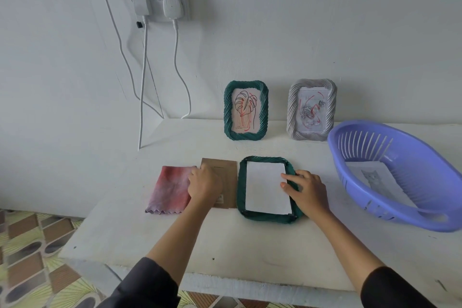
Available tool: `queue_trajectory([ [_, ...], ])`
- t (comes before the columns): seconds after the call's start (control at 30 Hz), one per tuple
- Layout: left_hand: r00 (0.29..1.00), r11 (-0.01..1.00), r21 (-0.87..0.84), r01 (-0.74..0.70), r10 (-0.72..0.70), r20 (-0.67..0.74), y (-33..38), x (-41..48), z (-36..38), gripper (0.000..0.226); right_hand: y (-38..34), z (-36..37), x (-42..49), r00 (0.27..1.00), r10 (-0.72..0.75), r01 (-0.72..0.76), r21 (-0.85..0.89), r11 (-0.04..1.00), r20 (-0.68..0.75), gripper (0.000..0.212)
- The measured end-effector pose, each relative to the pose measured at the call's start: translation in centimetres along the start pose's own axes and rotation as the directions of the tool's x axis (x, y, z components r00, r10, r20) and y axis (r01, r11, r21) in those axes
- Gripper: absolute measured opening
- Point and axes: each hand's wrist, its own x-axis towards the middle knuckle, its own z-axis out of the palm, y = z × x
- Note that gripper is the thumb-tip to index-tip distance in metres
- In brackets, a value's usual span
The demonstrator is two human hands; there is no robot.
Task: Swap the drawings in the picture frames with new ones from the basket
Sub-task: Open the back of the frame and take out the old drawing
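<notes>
Head view. A green picture frame (pixel 268 216) lies face down near the middle of a white table (pixel 225 245), with a blank white sheet (pixel 265 187) seated in its back opening. The right hand (pixel 306 189) rests on the frame's right rim, its fingers fairly straight and their tips touching the sheet's edge; it grasps nothing. The left hand (pixel 203 182) lies over the left part of a brown backing board (pixel 228 182), just beside the frame; whether its fingers grip the board cannot be told. A pink cloth (pixel 170 190) adjoins the board. Against the wall stand a second green frame (pixel 246 136) and a grey frame (pixel 307 136), each holding a drawing. At right, a purple basket (pixel 375 127) holds another drawing (pixel 375 177).
</notes>
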Motion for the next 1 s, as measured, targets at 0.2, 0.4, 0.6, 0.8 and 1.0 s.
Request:
queue_trajectory([
  [0.2, 1.0, 0.993, 0.118, 0.015, -0.017, 0.018, 1.1, -1.0, 0.8, 0.049, 0.1, 0.0, 0.0, 1.0, -0.004, 0.004, -0.001, 1.0, 0.004, 0.029],
  [0.4, 0.958, 0.956, 0.104, -0.274, 0.281, -0.062, 2.6, -2.0, 1.8, 0.039, 0.2, 0.0, 0.0, 1.0, -0.009, 0.009, -0.006, 1.0, 0.001, 0.029],
  [0.6, 0.932, 0.914, 0.182, -0.363, 0.358, 0.061, 2.7, -3.0, 3.4, 0.053, 0.2, 0.0, 0.0, 1.0, -0.014, 0.014, -0.012, 1.0, -0.001, 0.03],
  [0.8, 0.94, 0.934, 0.106, -0.34, 0.337, 0.047, 2.4, -3.0, 3.5, 0.051, 0.1, 0.1, 0.0, 1.0, -0.02, 0.02, -0.025, 0.999, -0.012, 0.029],
  [1.0, 0.954, 0.953, 0.045, -0.298, 0.297, 0.024, 2.7, -3.0, 3.5, 0.044, 0.2, 0.1, 0.0, 1.0, -0.021, 0.021, -0.018, 1.0, -0.021, 0.03],
])
